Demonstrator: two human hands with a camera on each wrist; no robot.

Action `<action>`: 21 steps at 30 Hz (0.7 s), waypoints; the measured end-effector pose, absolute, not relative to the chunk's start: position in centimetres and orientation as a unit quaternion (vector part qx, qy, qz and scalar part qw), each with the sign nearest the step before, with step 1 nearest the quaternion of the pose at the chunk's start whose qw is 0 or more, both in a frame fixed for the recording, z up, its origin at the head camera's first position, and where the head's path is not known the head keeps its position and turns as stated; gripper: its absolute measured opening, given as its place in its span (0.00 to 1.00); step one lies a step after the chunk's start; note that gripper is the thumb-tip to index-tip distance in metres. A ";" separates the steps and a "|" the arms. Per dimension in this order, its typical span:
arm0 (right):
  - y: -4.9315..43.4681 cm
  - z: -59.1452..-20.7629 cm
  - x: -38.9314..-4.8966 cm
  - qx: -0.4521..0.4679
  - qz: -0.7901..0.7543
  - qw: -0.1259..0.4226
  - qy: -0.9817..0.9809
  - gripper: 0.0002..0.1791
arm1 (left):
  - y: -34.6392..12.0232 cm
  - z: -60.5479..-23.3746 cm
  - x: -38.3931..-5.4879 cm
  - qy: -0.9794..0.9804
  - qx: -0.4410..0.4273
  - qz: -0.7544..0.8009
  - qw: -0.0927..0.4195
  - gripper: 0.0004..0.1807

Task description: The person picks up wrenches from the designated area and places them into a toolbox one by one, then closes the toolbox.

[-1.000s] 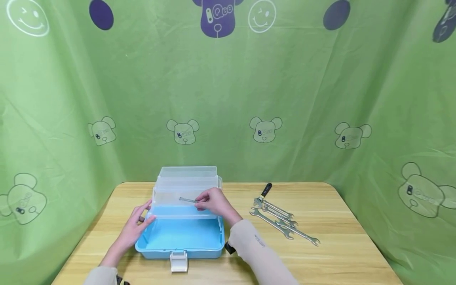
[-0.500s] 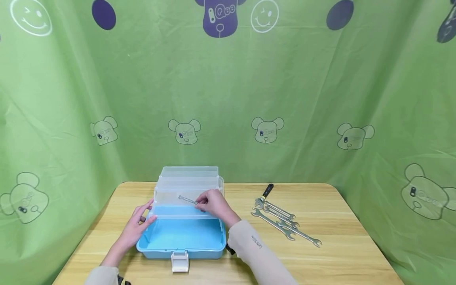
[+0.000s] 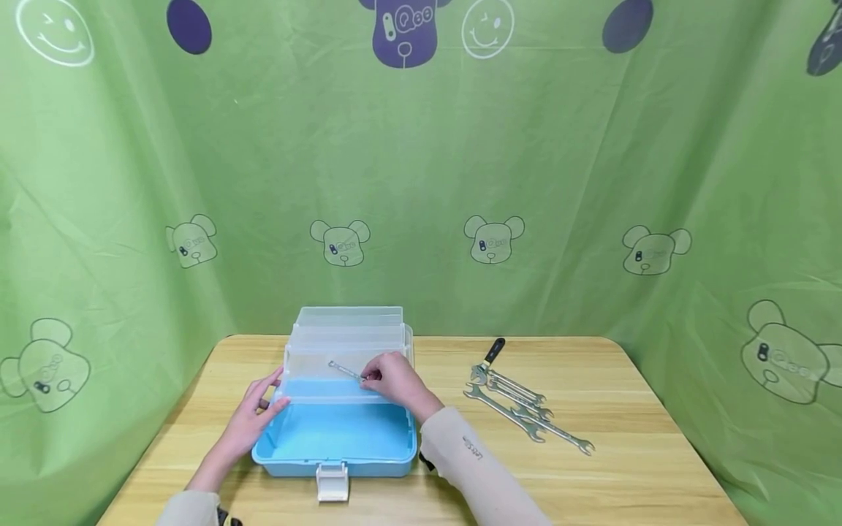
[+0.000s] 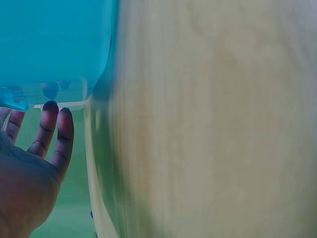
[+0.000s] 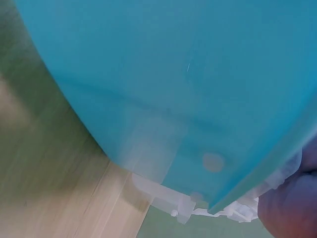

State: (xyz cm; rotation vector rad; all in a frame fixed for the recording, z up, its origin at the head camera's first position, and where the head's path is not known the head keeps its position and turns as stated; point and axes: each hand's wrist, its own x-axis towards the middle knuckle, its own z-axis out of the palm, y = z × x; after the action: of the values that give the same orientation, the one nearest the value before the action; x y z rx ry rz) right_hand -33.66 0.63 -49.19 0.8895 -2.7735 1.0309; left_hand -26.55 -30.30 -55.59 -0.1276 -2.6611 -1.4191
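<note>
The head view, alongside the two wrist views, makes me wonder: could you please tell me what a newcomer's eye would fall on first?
Probably the blue box, open on the table left of centre, with clear trays above its back part. Next, the right hand pinching a small wrench over those trays. Then the loose wrenches on the table, right of the box.

green curtain (image 3: pixel 421 153): "Qee", repeated | right sleeve (image 3: pixel 476 471): lettering, unclear
</note>
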 end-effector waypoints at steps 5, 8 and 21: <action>0.5 -49.1 -33.6 0.290 0.318 0.031 -0.902 0.05 | -30.3 -55.7 -26.6 -0.879 -0.045 -0.471 0.064 0.37; 0.5 -49.0 -33.5 0.289 0.314 0.030 -0.904 0.04 | -30.3 -55.8 -26.5 -0.878 -0.047 -0.472 0.066 0.36; 1.8 -48.3 -33.3 0.292 0.349 -0.020 -0.890 0.10 | -30.4 -55.7 -26.6 -0.880 -0.050 -0.467 0.067 0.36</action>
State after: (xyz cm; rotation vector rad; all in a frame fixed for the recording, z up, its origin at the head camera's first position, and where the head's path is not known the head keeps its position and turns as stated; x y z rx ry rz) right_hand -33.32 1.77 -48.27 0.9300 -2.8324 1.1118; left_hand -26.58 -30.41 -55.71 -0.1508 -2.6527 -1.4083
